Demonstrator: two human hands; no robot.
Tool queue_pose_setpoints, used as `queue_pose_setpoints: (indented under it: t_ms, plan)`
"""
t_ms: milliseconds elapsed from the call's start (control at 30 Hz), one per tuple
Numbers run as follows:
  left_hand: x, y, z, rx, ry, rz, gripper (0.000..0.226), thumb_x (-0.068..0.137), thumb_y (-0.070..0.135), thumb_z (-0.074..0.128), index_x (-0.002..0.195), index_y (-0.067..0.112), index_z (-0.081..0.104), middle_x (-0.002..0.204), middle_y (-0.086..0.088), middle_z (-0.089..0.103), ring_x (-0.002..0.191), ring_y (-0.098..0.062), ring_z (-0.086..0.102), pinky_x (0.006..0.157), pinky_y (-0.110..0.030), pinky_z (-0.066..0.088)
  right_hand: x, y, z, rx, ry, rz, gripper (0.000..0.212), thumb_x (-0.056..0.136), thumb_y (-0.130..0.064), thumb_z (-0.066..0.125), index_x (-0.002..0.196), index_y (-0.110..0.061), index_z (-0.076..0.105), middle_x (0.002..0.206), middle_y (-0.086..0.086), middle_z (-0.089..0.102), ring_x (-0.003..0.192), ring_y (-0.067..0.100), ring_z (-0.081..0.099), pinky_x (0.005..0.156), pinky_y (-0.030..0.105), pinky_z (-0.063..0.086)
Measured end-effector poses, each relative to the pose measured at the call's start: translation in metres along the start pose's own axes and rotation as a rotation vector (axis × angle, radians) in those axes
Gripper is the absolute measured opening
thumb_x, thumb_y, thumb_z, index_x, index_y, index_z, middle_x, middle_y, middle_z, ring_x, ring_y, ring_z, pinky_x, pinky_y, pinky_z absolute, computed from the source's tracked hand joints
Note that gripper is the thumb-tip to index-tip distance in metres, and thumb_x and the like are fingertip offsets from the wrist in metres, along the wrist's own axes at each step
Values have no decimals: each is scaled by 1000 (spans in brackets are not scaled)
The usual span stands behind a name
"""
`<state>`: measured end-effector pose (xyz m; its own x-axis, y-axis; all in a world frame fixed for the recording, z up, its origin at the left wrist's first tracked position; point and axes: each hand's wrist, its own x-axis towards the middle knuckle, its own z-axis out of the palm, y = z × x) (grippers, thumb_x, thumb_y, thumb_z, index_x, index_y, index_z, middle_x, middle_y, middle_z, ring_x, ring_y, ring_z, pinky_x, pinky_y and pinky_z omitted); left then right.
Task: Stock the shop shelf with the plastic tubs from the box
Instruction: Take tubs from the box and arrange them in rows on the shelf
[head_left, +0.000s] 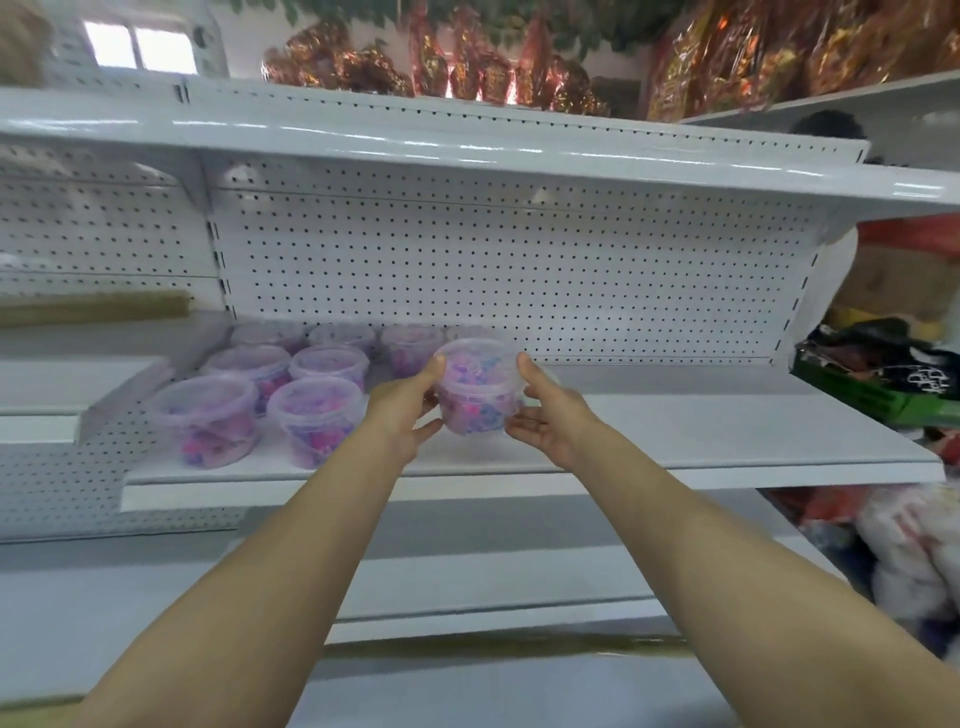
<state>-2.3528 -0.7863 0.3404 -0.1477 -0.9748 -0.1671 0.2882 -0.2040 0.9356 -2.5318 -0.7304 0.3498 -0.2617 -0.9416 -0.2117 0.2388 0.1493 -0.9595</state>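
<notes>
A clear plastic tub (479, 387) filled with pink, purple and blue pieces is between my two hands, just above the white shelf (675, 431). My left hand (408, 410) grips its left side with thumb near the rim. My right hand (545, 410) is at its right side, fingers spread and palm turned in, touching or nearly touching the tub. Several matching tubs (317, 423) stand in rows on the left part of the same shelf. The box is out of view.
A white pegboard back panel (519, 270) rises behind the shelf, with another shelf (467, 150) overhead carrying shiny red-gold wrapped goods. A person (841, 234) stands at the right end by a green box (878, 384) and bags. A lower shelf sits under my forearms.
</notes>
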Motion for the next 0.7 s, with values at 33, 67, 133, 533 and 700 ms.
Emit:
queue_pose_setpoints:
  t_ms: [33,67,133,533,700]
  plan:
    - [-2,-2,-3,-7,2,-12,48,78,41,77,116,15,64,115,-3,69,103,-13,65,84,-37,53,2,3,2,-9,10,-2,49,84,-54,69,104,-11,59,104,16,65,89,29,69,81,37,59]
    - [-4,-3,-4,-18,10,-24,49,78,40,77,117,14,64,115,-4,69,103,-13,64,83,-37,53,4,7,5,-22,17,-7,47,86,-55,67,103,-11,60,107,15,66,88,28,69,83,37,59]
    - [-6,-7,-9,-52,52,-35,49,78,38,77,116,11,63,113,-5,68,103,-15,64,81,-37,53,9,13,11,-75,10,-23,51,87,-56,64,113,-12,62,114,11,67,93,25,69,86,36,58]
    - [6,-32,-20,-129,325,-42,65,72,42,82,119,9,52,102,-6,61,83,-22,59,85,-42,55,14,24,15,-305,58,-97,51,85,-57,65,118,-19,60,130,3,57,115,21,57,95,36,54]
    - [7,-39,-21,-30,409,-39,45,74,42,80,72,14,45,72,0,51,63,-16,51,88,-47,55,19,26,9,-339,72,-102,45,84,-59,65,110,-22,61,124,-1,58,100,18,61,100,41,51]
